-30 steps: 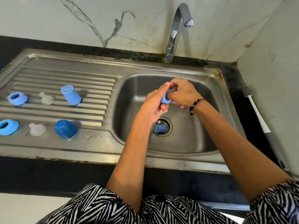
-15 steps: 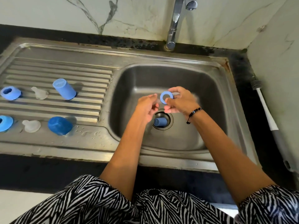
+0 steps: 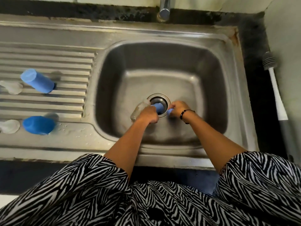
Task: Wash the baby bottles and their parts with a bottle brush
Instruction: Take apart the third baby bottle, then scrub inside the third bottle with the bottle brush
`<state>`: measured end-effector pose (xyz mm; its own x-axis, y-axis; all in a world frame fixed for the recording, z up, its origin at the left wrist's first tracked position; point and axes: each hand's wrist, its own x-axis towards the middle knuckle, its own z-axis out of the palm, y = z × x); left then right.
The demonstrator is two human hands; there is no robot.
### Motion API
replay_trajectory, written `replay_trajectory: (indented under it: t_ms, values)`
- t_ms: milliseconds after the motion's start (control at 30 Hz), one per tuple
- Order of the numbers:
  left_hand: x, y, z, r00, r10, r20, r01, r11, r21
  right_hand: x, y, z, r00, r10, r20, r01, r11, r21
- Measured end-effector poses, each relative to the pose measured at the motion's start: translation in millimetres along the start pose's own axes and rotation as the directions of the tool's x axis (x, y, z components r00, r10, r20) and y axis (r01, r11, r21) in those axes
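Both hands are low in the sink basin (image 3: 211, 88), by the drain. My left hand (image 3: 147, 116) is curled around a clear baby bottle (image 3: 138, 110) lying just left of the drain; the blur hides the exact grip. A blue cap (image 3: 159, 107) sits in the drain opening, touching my left fingers. My right hand (image 3: 177, 109) pinches a small blue ring (image 3: 169, 112) at the drain's right edge. The bottle brush (image 3: 276, 97), white-handled with a grey head, lies on the dark counter to the right, away from both hands.
On the ribbed drainboard (image 3: 65, 62) at the left stand two blue caps (image 3: 37, 81) (image 3: 38, 125), each with a clear nipple (image 3: 12, 87) (image 3: 10, 126) beside it. The faucet base (image 3: 164, 8) is behind the basin. A wall closes the right side.
Both hands dropped from mid-basin to the drain. The right hand still carries the blue ring. The left hand, empty before, now closes on the clear bottle. The camera tilted further down.
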<state>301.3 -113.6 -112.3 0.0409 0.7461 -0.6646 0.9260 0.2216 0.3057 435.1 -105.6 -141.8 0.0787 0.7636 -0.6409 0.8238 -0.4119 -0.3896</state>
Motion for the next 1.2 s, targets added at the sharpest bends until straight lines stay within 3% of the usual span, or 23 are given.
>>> replay_trajectory:
  t_ms: [267,433,533,667,767,1000,1200]
  values:
    - [-11,12,-1,1.000,0.011,0.029,-0.013,0.999,0.050,-5,16,-8,0.999,0.052,0.007,-0.051,0.994,-0.093]
    - [-14,22,-7,0.983,0.108,0.145,-0.129,0.981,0.147,-21,11,-20,0.990,0.051,-0.132,-0.071,0.986,-0.151]
    - [-21,26,-10,0.979,0.160,0.127,-0.181,0.968,0.175,-33,11,-23,0.989,0.008,-0.150,-0.047,0.964,-0.261]
    - [-32,23,-6,0.975,0.205,0.086,-0.213,0.972,0.100,-49,8,-22,0.991,-0.033,-0.131,-0.013,0.943,-0.333]
    - [-41,21,0,0.970,0.238,0.057,-0.238,0.971,-0.008,-65,7,-26,0.977,-0.049,-0.205,-0.017,0.952,-0.306]
    - [-59,58,-4,0.931,0.363,-0.032,-0.362,0.913,-0.188,-105,21,-59,0.909,-0.036,-0.416,-0.038,0.985,-0.168]
    - [-77,143,-7,0.824,0.559,-0.095,-0.566,0.803,-0.183,-137,69,-111,0.774,0.062,-0.630,-0.183,0.974,-0.130]
